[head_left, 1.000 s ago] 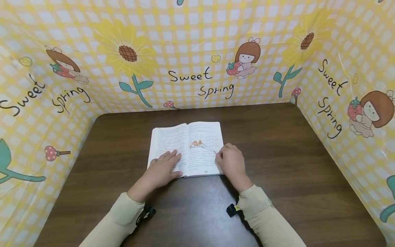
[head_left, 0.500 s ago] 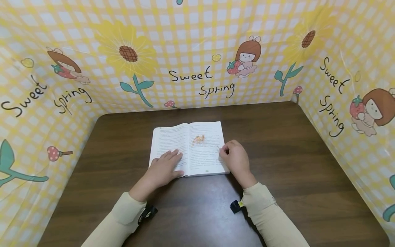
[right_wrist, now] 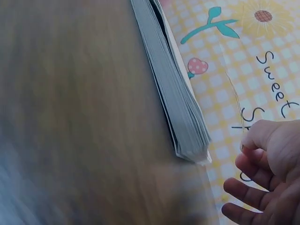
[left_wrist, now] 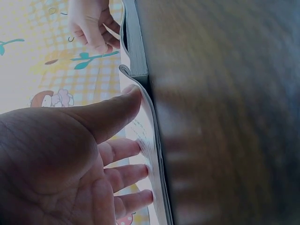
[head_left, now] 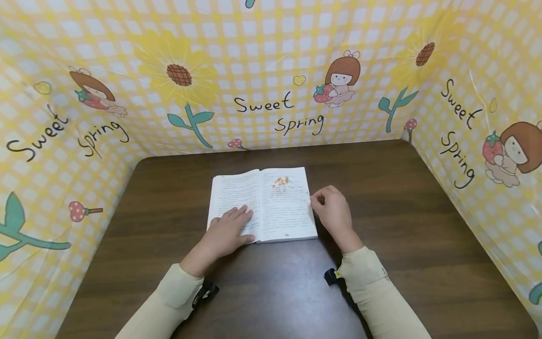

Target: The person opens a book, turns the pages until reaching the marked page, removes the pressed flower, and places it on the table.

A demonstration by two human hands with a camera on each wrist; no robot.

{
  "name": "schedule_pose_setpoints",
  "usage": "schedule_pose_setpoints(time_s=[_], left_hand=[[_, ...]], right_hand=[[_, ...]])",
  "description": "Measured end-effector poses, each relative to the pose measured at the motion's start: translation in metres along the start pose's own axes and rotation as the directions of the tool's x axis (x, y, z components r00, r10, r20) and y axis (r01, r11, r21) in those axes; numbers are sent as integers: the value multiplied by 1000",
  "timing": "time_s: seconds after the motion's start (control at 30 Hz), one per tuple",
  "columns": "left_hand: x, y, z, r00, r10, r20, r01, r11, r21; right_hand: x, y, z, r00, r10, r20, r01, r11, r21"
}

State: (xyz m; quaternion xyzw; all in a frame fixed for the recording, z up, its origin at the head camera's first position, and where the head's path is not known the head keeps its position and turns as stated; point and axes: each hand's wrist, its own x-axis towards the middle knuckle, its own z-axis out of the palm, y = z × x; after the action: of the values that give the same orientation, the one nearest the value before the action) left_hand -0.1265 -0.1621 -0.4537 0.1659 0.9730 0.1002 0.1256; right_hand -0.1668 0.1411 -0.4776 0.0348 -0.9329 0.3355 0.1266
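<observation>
An open book [head_left: 288, 212] with printed pages lies on the table. My left hand [head_left: 228, 233] rests on its left page with fingers spread; the left wrist view shows the thumb [left_wrist: 119, 108] and fingertips against the paper. Beside the book's right edge, my right hand [head_left: 332, 212] pinches the thin stem [right_wrist: 236, 93] of a small dried flower sprig between thumb and forefinger. The sprig's orange blossoms [head_left: 280, 182] hang over the upper part of the right page, with a faint shadow below them. In the right wrist view the stem stands apart from the page; the blossoms are not visible there.
A dark wooden table [head_left: 381, 188] surrounds the book. Yellow checked cloth [head_left: 262, 56] printed with flowers and figures walls off the back and both sides. A black strap device sits at each sleeve cuff.
My right hand has moved right and away from me, off the page's edge, drawing the sprig toward the upper right of the page. The left hand has stayed on the left page.
</observation>
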Motion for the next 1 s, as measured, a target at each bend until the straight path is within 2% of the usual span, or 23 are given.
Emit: schedule_pose_setpoints(time_s=[0.13, 0.33, 0.5, 1.0], left_hand=[[2, -1, 1, 1000, -5, 13, 5, 1000, -8], [4, -5, 5, 1000, -7, 9, 7, 1000, -6], [2, -2, -1, 1000, -6, 7, 6, 1000, 9], [3, -3, 5, 1000, -14, 6, 14, 1000, 7]], right_hand=[[5, 6, -6, 1000, -14, -5, 14, 1000, -2], [13, 17, -15, 998, -24, -56, 26, 999, 46], [19, 27, -20, 997, -14, -74, 21, 996, 87], [32, 51, -37, 995, 87, -47, -83, 993, 89]])
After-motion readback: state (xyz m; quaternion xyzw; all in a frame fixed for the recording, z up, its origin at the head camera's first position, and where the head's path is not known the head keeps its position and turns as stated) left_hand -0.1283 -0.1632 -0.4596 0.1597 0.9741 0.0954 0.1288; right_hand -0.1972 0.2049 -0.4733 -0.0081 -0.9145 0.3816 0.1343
